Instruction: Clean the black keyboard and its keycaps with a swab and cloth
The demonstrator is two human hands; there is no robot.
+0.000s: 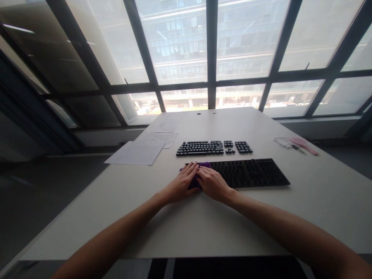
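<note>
A purple cloth (205, 164) lies bunched over the left end of a black keyboard base (255, 173), whose keycaps appear to be off. My left hand (183, 181) rests flat on the cloth and that end of the base, fingers stretched out. Beside it, touching, my right hand (213, 181) has its fingers bent and pressed together on the cloth. Part of the cloth and the base's left edge are hidden beneath both hands. Just behind the base, black keycaps (200, 148) are laid out in keyboard order, in separate blocks.
Printed paper sheets (135, 153) lie at the left side of the white table (174, 236). Toward the right edge are a pink-handled brush-like item (303, 144) and a clear plastic bag (281, 142). Large windows (183, 42) stand beyond the table's far end.
</note>
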